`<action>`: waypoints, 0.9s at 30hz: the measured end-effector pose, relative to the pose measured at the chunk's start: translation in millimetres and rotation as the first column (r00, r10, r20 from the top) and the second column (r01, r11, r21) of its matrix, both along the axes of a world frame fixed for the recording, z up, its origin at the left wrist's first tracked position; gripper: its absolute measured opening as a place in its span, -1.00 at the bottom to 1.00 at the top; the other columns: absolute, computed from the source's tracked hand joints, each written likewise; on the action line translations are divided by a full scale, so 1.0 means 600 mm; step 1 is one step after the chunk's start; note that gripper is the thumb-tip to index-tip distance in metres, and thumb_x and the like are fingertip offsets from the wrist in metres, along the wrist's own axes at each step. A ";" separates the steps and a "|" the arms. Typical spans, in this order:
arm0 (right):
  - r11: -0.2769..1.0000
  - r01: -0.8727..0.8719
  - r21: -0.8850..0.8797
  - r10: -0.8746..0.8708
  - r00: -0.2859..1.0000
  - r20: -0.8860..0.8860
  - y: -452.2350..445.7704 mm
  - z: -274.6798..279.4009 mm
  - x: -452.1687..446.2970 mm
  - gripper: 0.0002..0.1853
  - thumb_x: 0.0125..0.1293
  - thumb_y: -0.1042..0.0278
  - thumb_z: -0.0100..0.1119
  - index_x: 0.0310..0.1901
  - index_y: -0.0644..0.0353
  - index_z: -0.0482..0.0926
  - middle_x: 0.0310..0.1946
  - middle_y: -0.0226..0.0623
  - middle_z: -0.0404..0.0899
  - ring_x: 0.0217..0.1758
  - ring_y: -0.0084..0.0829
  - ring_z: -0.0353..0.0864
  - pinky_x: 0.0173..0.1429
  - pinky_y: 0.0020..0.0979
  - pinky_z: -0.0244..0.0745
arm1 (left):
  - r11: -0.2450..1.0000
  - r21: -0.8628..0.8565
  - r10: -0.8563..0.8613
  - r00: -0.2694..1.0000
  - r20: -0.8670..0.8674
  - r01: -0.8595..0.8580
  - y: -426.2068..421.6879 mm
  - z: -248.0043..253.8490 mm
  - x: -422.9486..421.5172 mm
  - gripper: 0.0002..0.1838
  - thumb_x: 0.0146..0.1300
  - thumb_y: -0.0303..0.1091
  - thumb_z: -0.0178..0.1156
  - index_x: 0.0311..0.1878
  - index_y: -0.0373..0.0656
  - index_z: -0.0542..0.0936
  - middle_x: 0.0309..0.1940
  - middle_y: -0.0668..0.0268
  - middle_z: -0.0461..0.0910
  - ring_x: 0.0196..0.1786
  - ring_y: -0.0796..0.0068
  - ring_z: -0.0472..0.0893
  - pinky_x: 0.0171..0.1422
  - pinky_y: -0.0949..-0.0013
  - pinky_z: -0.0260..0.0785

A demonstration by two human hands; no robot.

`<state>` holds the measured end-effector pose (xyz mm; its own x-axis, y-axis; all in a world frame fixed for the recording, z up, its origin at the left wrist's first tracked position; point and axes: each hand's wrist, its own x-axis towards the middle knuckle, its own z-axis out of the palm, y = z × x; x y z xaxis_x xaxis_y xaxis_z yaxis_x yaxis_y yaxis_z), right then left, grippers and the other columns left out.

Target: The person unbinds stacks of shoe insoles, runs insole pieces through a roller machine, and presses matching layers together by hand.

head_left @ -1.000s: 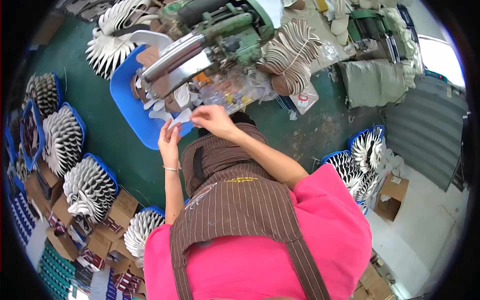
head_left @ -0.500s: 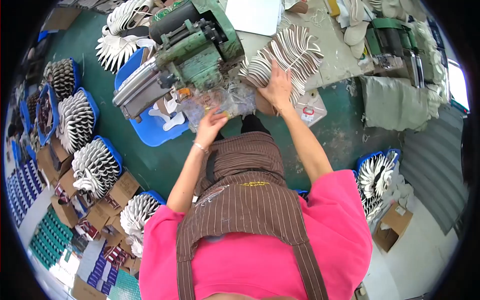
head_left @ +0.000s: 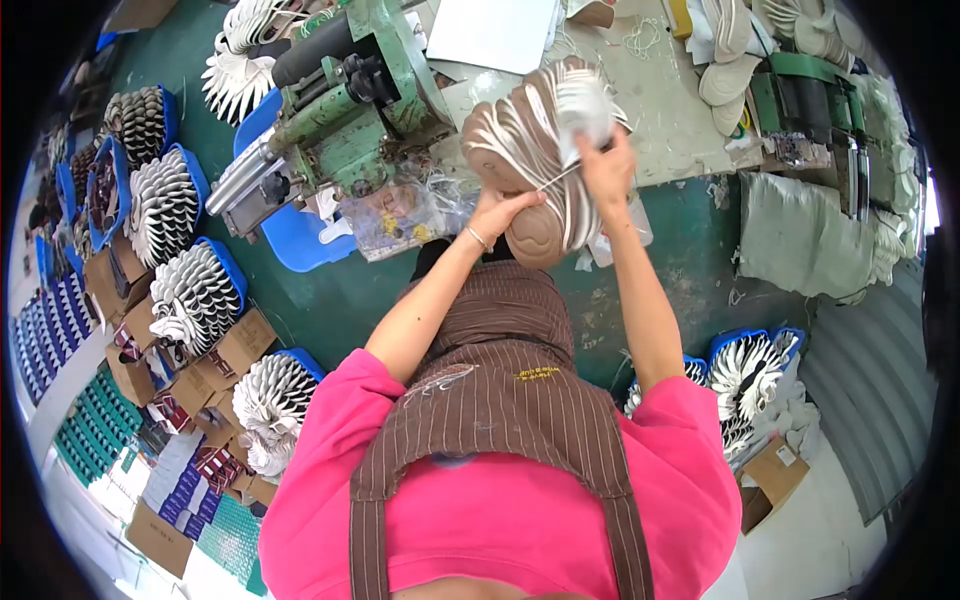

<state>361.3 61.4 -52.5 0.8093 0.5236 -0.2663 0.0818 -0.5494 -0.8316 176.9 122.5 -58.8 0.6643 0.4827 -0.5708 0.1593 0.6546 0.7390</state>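
Note:
A thick bundle of brown and white shoe insoles (head_left: 500,135) is tilted up at the near edge of the table. My left hand (head_left: 497,213) grips its lower left side, with the thumb laid across the insoles. A thin pale cord (head_left: 560,178) stretches across the bundle from near my left thumb to my right hand (head_left: 607,172). That hand is closed at the bundle's right side, its fingers partly blurred, and appears to pinch the cord. A whitish, motion-smeared piece (head_left: 587,110) shows just above the right fingertips; its kind is unclear.
A green machine with metal rollers (head_left: 350,125) stands to the left, over a blue tub (head_left: 310,240). The worktable (head_left: 655,120) carries a white sheet (head_left: 492,32) and loose insoles (head_left: 725,80). Another green machine (head_left: 800,100) is at right. Insole-filled tubs (head_left: 195,295) and cartons line the left floor.
My left hand has moved from beside the machine to the bundle and taken hold of it. The bundle has been tipped up. My right hand has shifted right along it to the cord.

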 end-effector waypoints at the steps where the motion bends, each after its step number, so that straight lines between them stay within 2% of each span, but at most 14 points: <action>1: 0.993 0.116 0.012 -0.115 0.990 -0.086 0.013 -0.012 0.032 -0.39 -0.03 0.23 0.42 0.00 0.47 0.46 -0.11 0.02 0.59 -0.04 -0.14 0.56 0.08 -0.21 0.43 | 0.999 0.023 0.035 0.999 0.006 -0.035 -0.008 -0.011 -0.003 -0.43 -0.02 -0.39 0.44 0.08 -0.33 0.49 -0.02 0.22 0.58 0.02 0.41 0.55 0.10 0.36 0.41; 3: 0.795 0.523 0.308 -0.478 0.852 -0.213 0.049 -0.009 0.081 -0.63 0.16 0.33 0.31 -0.10 0.42 0.50 -0.12 -0.24 0.57 -0.17 -0.40 0.57 -0.10 -0.35 0.48 | 0.997 0.071 0.038 0.999 -0.019 -0.036 -0.027 -0.016 -0.013 -0.43 -0.05 -0.42 0.45 0.07 -0.33 0.49 -0.02 0.21 0.58 0.00 0.42 0.56 0.09 0.35 0.43; 5: 0.641 0.482 0.597 -0.372 0.876 -0.308 0.061 0.017 0.131 -0.67 0.20 0.39 0.27 -0.07 0.39 0.48 -0.12 -0.25 0.56 -0.14 -0.41 0.55 -0.08 -0.38 0.47 | 0.989 0.143 -0.027 0.996 -0.090 0.040 -0.021 -0.015 -0.027 -0.47 -0.07 -0.47 0.44 0.03 -0.32 0.51 -0.07 0.20 0.62 -0.06 0.44 0.60 0.04 0.34 0.47; 6: 0.528 0.460 0.714 -0.307 0.887 -0.345 0.072 0.031 0.144 -0.68 0.21 0.42 0.26 -0.06 0.38 0.47 -0.12 -0.25 0.56 -0.13 -0.42 0.54 -0.07 -0.39 0.47 | 0.996 0.058 -0.063 0.994 -0.093 0.068 -0.017 -0.031 -0.034 -0.29 -0.06 -0.31 0.45 0.16 -0.41 0.39 0.07 0.11 0.52 0.10 0.29 0.52 0.20 0.29 0.36; 9: 0.628 0.289 0.723 -0.195 0.957 -0.214 0.071 0.108 0.095 -0.66 0.25 0.48 0.21 0.04 0.37 0.43 -0.09 -0.25 0.54 -0.07 -0.43 0.52 0.02 -0.40 0.43 | 0.883 0.418 0.038 0.855 -0.517 0.214 -0.001 -0.064 -0.041 -0.22 0.07 -0.15 0.34 0.25 -0.47 0.29 0.12 -0.07 0.48 0.18 0.08 0.48 0.28 0.24 0.29; 11: 0.826 0.041 0.561 -0.103 0.991 0.080 0.056 0.146 0.043 -0.52 0.24 0.50 0.22 0.17 0.37 0.33 0.01 -0.22 0.49 0.02 -0.42 0.49 0.17 -0.40 0.35 | 0.732 0.625 0.184 0.803 -0.566 0.272 0.003 -0.005 -0.034 -0.13 0.26 -0.11 0.12 0.37 -0.58 -0.04 0.34 -0.28 0.10 0.41 -0.12 0.14 0.47 0.20 -0.01; 12: 0.869 -0.007 0.494 -0.095 0.979 0.181 0.055 0.159 0.007 -0.49 0.24 0.50 0.22 0.20 0.38 0.30 0.04 -0.20 0.47 0.05 -0.42 0.47 0.20 -0.40 0.33 | 0.731 0.657 0.159 0.889 -0.429 0.186 0.011 0.082 -0.031 -0.12 0.25 -0.12 0.15 0.38 -0.54 -0.04 0.39 -0.27 -0.01 0.45 -0.12 0.04 0.49 0.19 -0.08; 14: 0.862 -0.079 0.501 0.038 0.995 0.091 0.048 0.196 -0.062 -0.38 0.15 0.46 0.30 0.22 0.40 0.27 0.06 -0.18 0.45 0.09 -0.40 0.44 0.22 -0.40 0.32 | 0.486 0.860 0.059 0.976 -0.209 0.155 0.022 0.200 -0.043 -0.11 0.21 -0.15 0.20 0.40 -0.48 -0.02 0.41 -0.23 -0.01 0.46 -0.08 0.05 0.50 0.16 -0.11; 15: 0.854 -0.135 0.503 0.084 0.989 0.122 0.051 0.223 -0.105 -0.36 0.12 0.46 0.32 0.22 0.40 0.28 0.04 -0.15 0.47 0.06 -0.39 0.48 0.17 -0.38 0.36 | 0.473 0.874 0.012 0.991 -0.134 0.113 0.020 0.240 -0.049 -0.09 0.15 -0.14 0.26 0.40 -0.45 0.02 0.41 -0.19 0.00 0.47 -0.07 0.04 0.50 0.14 -0.12; 16: 0.840 -0.194 0.507 0.132 0.979 0.156 0.054 0.246 -0.146 -0.34 0.08 0.45 0.34 0.22 0.40 0.29 0.02 -0.12 0.49 0.03 -0.37 0.51 0.12 -0.37 0.41 | 0.519 0.848 -0.027 0.993 -0.116 0.113 0.014 0.248 -0.061 -0.07 0.12 -0.12 0.29 0.39 -0.45 0.04 0.41 -0.17 0.01 0.47 -0.04 0.05 0.50 0.15 -0.12; 18: 0.847 -0.338 0.411 0.243 0.933 0.266 0.050 0.261 -0.221 -0.06 -0.04 0.43 0.42 0.36 0.37 0.08 0.14 0.01 0.38 0.13 -0.20 0.47 0.19 -0.26 0.37 | 0.867 0.498 -0.059 0.995 0.075 0.014 0.007 0.279 -0.080 0.06 -0.02 -0.02 0.44 0.37 -0.44 0.07 0.42 -0.10 -0.01 0.47 0.06 0.03 0.51 0.17 -0.13; 22: 0.655 -0.541 0.528 0.496 0.834 0.241 0.068 0.278 -0.305 0.14 -0.12 0.43 0.43 0.43 0.38 -0.16 0.33 0.13 0.13 0.30 -0.01 0.28 0.35 -0.14 0.17 | 0.873 0.464 0.024 0.964 0.265 -0.149 -0.005 0.267 -0.186 0.14 -0.12 0.01 0.52 0.38 -0.41 0.08 0.40 -0.01 0.04 0.45 0.13 0.08 0.50 0.16 -0.11; 25: 0.483 -0.696 0.531 0.669 0.685 0.289 0.090 0.324 -0.365 0.17 -0.13 0.46 0.39 0.44 0.39 -0.26 0.42 0.16 -0.05 0.39 0.04 0.14 0.43 -0.12 0.03 | 0.708 0.603 0.106 0.899 0.424 -0.368 0.006 0.268 -0.256 0.19 -0.20 0.05 0.55 0.37 -0.39 0.10 0.37 0.05 0.13 0.43 0.16 0.14 0.48 0.15 -0.05; 27: 0.418 -0.765 0.489 0.775 0.582 0.248 0.108 0.348 -0.410 0.12 -0.09 0.48 0.34 0.44 0.40 -0.23 0.45 0.12 -0.14 0.43 0.05 0.06 0.45 -0.13 -0.03 | 0.722 0.573 0.217 0.914 0.343 -0.387 0.025 0.270 -0.324 0.21 -0.25 0.11 0.56 0.37 -0.35 0.13 0.34 0.12 0.21 0.40 0.22 0.21 0.46 0.16 -0.01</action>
<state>115.4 126.1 156.4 -0.0033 0.9721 0.2346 0.2394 0.2286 -0.9436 -17.4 137.5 103.0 0.4909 0.8675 0.0800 -0.1988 0.0221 0.9798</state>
